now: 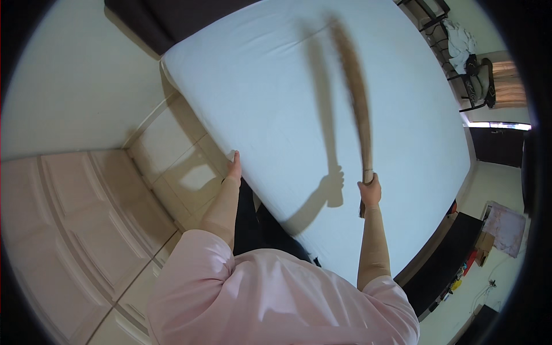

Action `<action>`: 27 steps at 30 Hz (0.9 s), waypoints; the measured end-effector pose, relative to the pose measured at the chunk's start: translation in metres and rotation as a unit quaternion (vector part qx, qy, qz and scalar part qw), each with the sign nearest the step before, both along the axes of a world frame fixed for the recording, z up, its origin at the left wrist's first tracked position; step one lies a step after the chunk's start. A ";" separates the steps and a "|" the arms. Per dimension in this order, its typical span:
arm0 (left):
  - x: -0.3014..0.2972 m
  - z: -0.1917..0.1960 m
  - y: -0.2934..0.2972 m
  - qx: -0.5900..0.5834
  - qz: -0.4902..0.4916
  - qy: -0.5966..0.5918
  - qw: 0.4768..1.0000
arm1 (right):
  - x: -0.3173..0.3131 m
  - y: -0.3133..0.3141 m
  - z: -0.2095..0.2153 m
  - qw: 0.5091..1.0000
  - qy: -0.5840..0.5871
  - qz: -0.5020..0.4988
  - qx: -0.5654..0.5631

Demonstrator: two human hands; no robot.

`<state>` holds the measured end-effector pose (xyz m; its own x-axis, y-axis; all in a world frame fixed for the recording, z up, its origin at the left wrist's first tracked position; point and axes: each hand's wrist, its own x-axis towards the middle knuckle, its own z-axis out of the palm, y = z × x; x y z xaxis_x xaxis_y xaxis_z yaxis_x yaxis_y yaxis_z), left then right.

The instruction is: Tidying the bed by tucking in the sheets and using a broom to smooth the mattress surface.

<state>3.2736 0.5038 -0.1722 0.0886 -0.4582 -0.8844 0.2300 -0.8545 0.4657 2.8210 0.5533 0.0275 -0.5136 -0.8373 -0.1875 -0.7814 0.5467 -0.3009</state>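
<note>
My right hand (370,192) grips the handle of a long brown broom (355,92), whose blurred bristles stretch up over the middle of a white bed sheet (276,86). The broom's shadow and my arm's shadow fall on the sheet to its left. My left hand (234,168) rests on the near left edge of the mattress, fingers pressed against the sheet, holding nothing I can make out.
The bed fills the centre. A tiled floor (172,149) lies to its left, beside a pale panelled door (75,218). A dark headboard (161,23) is at the top left. A rack with clothes (466,52) and curtains stand at the far right; a dark cabinet (448,259) sits lower right.
</note>
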 end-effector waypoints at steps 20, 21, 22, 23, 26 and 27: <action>0.070 0.027 -0.176 0.049 -0.148 -0.285 0.946 | 0.122 -0.111 0.123 0.958 0.058 0.233 0.159; 0.070 0.031 -0.185 0.095 -0.159 -0.272 0.944 | 0.114 -0.120 0.129 0.969 0.108 0.155 0.158; 0.071 0.034 -0.189 0.116 -0.179 -0.268 0.940 | 0.103 -0.127 0.134 0.977 0.126 0.108 0.134; 0.072 0.037 -0.194 0.132 -0.213 -0.270 0.930 | 0.094 -0.138 0.133 0.982 0.137 0.059 0.118; 0.071 0.044 -0.208 0.185 -0.248 -0.271 0.912 | 0.079 -0.179 0.104 0.996 0.040 -0.066 0.051; 0.071 0.046 -0.210 0.210 -0.249 -0.268 0.907 | 0.076 -0.198 0.093 0.984 -0.077 -0.158 0.005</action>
